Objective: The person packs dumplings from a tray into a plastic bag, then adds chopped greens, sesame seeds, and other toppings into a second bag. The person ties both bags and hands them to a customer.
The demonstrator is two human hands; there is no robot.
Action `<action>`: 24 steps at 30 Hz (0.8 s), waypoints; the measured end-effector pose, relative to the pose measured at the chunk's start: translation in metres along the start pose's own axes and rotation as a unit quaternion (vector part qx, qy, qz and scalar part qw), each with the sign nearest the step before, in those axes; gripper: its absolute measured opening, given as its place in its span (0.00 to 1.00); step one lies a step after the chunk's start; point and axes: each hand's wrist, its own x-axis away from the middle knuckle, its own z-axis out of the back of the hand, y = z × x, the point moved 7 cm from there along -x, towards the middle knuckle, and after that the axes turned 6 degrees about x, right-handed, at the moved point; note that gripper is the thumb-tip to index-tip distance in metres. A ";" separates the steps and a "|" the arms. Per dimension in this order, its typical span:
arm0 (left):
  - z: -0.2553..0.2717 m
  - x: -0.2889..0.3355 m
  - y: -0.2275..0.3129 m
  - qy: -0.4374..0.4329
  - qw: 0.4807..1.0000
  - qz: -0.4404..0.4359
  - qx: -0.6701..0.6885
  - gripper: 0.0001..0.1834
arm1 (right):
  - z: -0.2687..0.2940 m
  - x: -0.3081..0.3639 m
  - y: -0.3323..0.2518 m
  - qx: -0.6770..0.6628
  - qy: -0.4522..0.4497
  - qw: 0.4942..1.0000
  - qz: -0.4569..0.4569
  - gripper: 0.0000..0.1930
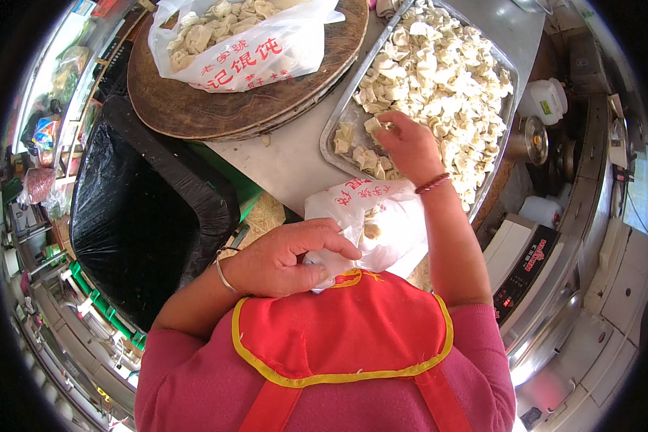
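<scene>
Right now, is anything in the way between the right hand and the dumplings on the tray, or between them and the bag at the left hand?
Nothing visible blocks the right hand from the dumplings; only the near tray rim lies between them and the bag.

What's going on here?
A person is handling dumplings with bare hands. The left hand holds the near bag, where some dumplings show inside. The right hand is over the tray, fingertips at the dumplings; whether it grips one is unclear. The tray is mostly covered, barer at its near left. Another bag of dumplings sits on the round board.
</scene>
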 end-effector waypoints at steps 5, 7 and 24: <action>-0.003 -0.005 0.004 -0.002 1.000 -0.015 -0.010 0.22 | -0.012 -0.004 -0.035 0.258 -0.025 0.965 0.038 0.14; 0.000 -0.003 0.005 0.000 1.000 -0.014 -0.023 0.21 | 0.006 -0.007 -0.028 0.165 0.003 0.985 0.047 0.16; 0.006 -0.002 0.008 0.026 0.999 -0.002 -0.030 0.20 | 0.030 -0.055 -0.024 0.233 0.079 0.968 -0.040 0.14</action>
